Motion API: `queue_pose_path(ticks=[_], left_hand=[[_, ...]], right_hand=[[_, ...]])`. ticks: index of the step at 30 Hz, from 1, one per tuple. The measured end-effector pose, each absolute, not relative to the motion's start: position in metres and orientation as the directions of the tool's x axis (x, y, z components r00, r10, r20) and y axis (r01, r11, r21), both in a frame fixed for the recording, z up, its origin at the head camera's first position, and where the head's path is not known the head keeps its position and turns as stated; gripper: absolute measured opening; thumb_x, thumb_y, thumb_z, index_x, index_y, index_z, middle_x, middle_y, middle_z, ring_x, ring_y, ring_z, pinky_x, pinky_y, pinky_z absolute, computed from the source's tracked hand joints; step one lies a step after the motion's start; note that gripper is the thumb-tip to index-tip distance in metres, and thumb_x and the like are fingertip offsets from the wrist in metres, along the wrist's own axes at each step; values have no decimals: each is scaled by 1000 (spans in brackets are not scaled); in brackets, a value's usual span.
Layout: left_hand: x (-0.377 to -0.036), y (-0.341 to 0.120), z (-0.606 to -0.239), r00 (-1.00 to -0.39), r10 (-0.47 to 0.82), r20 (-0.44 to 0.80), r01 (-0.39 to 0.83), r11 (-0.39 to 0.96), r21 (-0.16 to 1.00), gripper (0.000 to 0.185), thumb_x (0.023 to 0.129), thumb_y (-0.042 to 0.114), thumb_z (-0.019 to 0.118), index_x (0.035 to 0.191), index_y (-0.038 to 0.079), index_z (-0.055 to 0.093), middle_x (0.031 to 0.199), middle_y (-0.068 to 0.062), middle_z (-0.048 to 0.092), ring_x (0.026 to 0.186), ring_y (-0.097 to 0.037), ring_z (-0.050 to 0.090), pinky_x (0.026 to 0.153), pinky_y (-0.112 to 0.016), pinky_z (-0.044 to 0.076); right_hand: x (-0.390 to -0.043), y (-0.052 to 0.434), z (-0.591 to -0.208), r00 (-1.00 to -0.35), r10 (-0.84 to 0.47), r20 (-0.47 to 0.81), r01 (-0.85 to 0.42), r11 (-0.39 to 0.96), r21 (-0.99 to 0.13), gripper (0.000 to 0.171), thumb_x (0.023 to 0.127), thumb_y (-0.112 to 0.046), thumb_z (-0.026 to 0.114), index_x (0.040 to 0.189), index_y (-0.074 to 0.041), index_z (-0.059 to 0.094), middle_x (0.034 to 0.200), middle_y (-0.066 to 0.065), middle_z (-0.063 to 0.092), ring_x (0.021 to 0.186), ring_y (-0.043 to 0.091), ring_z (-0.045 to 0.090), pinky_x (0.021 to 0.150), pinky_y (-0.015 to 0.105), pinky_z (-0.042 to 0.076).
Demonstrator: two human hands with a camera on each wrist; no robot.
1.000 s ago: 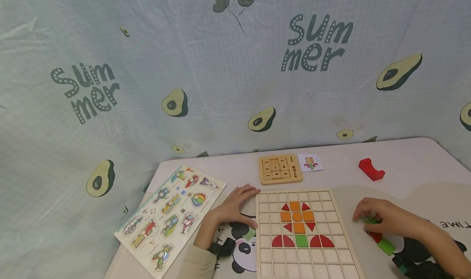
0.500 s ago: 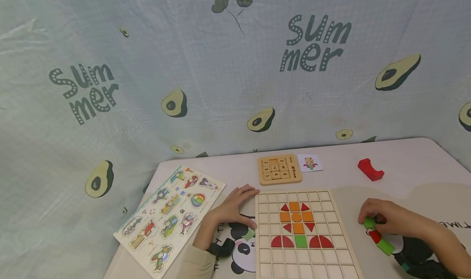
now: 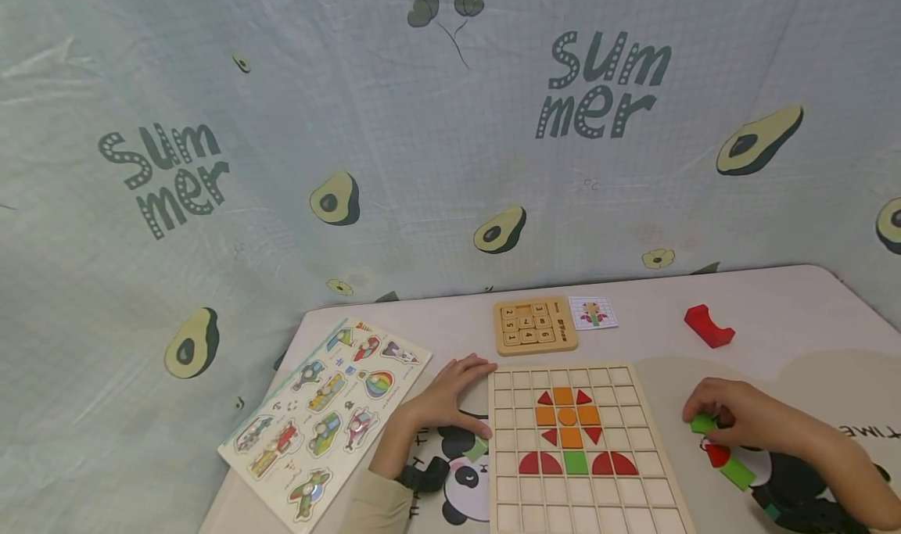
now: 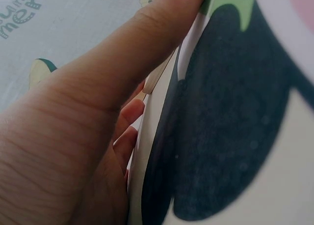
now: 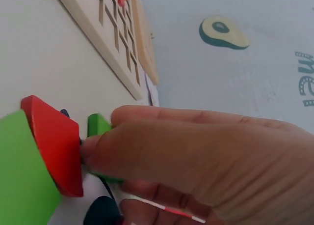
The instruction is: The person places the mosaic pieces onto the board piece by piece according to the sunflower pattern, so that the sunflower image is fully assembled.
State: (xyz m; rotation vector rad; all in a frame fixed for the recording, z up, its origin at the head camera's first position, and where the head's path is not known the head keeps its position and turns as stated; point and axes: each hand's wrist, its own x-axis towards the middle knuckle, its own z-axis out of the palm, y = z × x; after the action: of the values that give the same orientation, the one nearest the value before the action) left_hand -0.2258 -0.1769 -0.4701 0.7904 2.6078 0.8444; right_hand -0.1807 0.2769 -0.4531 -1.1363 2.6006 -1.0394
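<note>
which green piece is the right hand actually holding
The small green block pinched in the right hand, beside the red piece. The longer green block lies loose nearer the person; the green square sits in the board.

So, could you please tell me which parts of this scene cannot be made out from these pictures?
- Green block: its shape is mostly covered by the right hand in the head and right wrist views.
- Grid board: near edge cut off by the head frame.
- Pattern card: too small to read in the head view.
- Left hand: fingertips hidden behind its own palm in the blurred left wrist view.
</note>
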Motion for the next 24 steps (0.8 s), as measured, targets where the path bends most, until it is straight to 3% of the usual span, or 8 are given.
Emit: queue_pose_path(ticks=[9, 24], left_hand=[[-226, -177, -470, -807, 582, -100, 416, 680, 604, 93, 64, 43, 83, 143, 29, 35, 152, 0, 26, 143, -25, 15, 114, -52, 17], [-227, -178, -472, -805, 586, -91, 426, 678, 599, 93, 64, 43, 83, 143, 29, 35, 151, 0, 26, 142, -24, 17, 113, -52, 20]], right_hand=[[-179, 264, -452, -717, -658, 230, -658, 530, -535, 33, 71, -9, 78, 100, -12, 62, 92, -6, 58, 81, -1, 48, 58, 18, 50], [-165, 229, -441, -650, -728, 216, -690, 448, -568, 22, 79, -11, 72, 99, -18, 65, 98, -7, 55, 85, 1, 49, 62, 18, 49]])
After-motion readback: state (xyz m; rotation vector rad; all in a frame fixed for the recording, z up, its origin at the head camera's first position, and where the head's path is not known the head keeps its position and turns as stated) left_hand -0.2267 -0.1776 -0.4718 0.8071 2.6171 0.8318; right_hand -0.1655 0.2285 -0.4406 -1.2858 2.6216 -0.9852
